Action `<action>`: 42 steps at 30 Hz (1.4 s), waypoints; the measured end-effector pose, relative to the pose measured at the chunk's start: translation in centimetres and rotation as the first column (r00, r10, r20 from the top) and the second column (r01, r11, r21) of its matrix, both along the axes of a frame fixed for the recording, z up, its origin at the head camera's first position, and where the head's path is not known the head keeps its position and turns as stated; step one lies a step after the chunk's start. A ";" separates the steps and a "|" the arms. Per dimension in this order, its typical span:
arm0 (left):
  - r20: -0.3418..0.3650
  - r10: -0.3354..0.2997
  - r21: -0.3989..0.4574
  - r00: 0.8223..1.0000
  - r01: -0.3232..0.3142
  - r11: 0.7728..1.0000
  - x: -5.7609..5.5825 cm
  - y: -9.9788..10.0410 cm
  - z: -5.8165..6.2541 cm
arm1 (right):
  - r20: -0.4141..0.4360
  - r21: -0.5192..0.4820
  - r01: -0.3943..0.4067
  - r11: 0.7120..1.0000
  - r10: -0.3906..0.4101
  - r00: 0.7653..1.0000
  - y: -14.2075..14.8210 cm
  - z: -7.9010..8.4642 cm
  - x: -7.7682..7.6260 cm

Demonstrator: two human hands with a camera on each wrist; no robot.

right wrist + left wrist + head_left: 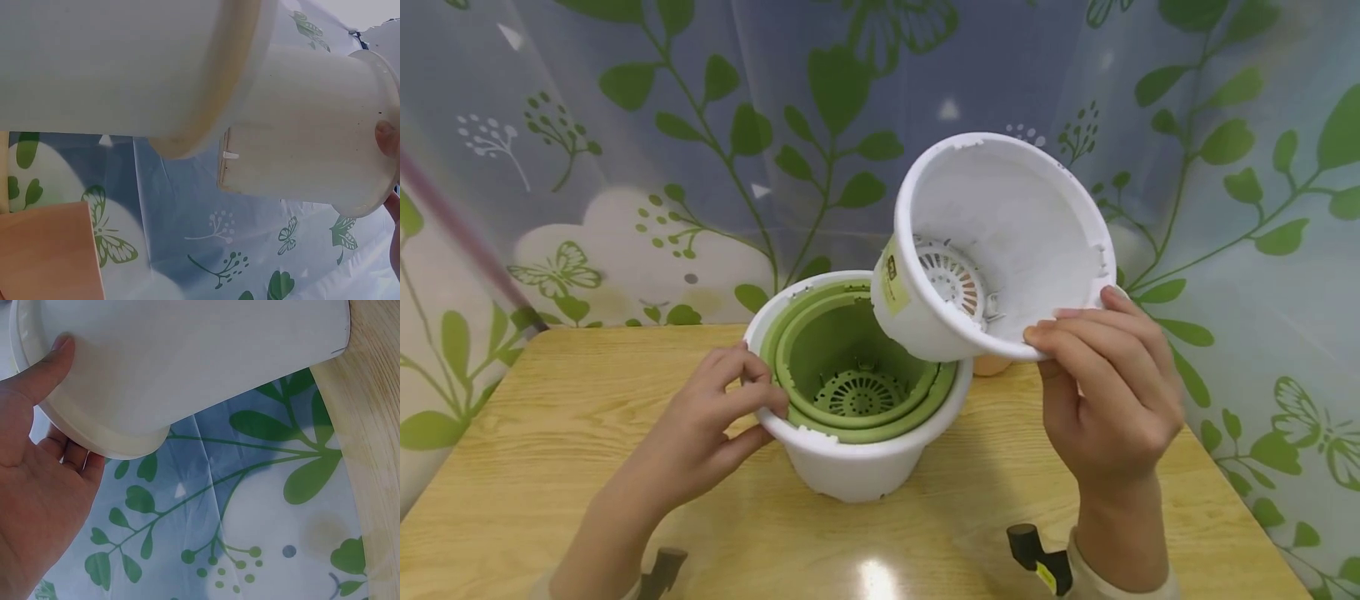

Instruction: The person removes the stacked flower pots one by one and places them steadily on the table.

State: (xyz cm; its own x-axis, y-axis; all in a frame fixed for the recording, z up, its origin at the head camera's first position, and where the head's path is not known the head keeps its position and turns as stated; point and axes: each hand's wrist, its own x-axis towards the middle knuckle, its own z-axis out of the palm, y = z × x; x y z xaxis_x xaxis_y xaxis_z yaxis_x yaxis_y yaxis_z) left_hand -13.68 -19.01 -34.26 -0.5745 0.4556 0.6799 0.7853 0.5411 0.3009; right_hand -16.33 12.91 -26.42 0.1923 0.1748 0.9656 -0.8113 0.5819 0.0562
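A large white flowerpot (857, 471) stands on the table with two green flowerpots (797, 337) nested in it; slots pierce the bottom of the inner one. My left hand (715, 417) grips the white pot's rim at its left side. In the left wrist view the thumb (55, 369) lies along that pot's outer wall, fingers under the rim. Above and to the right, my right hand (1112, 383) pinches the rim of a second white flowerpot (1037, 225). That pot is tilted, its mouth toward me, and shows a slotted bottom and a yellowish label (891, 279).
Behind the nested pots, mostly hidden, is a peach-coloured object (991, 364), also in the right wrist view (50, 256). The wooden table (587, 375) meets a leaf-patterned curtain (700, 208) at the back and right.
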 end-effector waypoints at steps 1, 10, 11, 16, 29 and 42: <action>0.001 0.000 0.000 1.000 0.000 1.000 0.0 0.0 0.0 | 0.003 -0.005 0.004 1.000 -0.004 1.000 0.1 0.0 0.0; 0.017 0.004 0.001 1.000 -0.004 1.000 0.1 -0.1 0.1 | 0.054 -0.025 0.033 0.999 -0.032 0.998 0.8 0.0 -0.3; 0.017 0.005 0.001 1.000 -0.005 1.000 0.1 -0.1 0.1 | 0.059 -0.024 0.037 0.999 -0.036 0.998 0.9 0.0 -0.3; 0.018 0.011 0.000 1.000 -0.011 1.000 0.2 -0.1 0.1 | 0.069 -0.024 0.050 0.998 -0.048 0.996 1.3 0.0 -0.6; 0.014 0.008 -0.002 1.000 -0.008 1.000 0.1 -0.1 0.1 | 0.101 -0.014 0.079 0.997 -0.077 0.992 2.2 -0.7 -1.3; 0.022 0.006 -0.006 1.000 -0.006 1.000 0.1 -0.1 0.1 | 0.115 -0.029 0.098 0.995 -0.095 0.989 2.6 -0.7 -1.5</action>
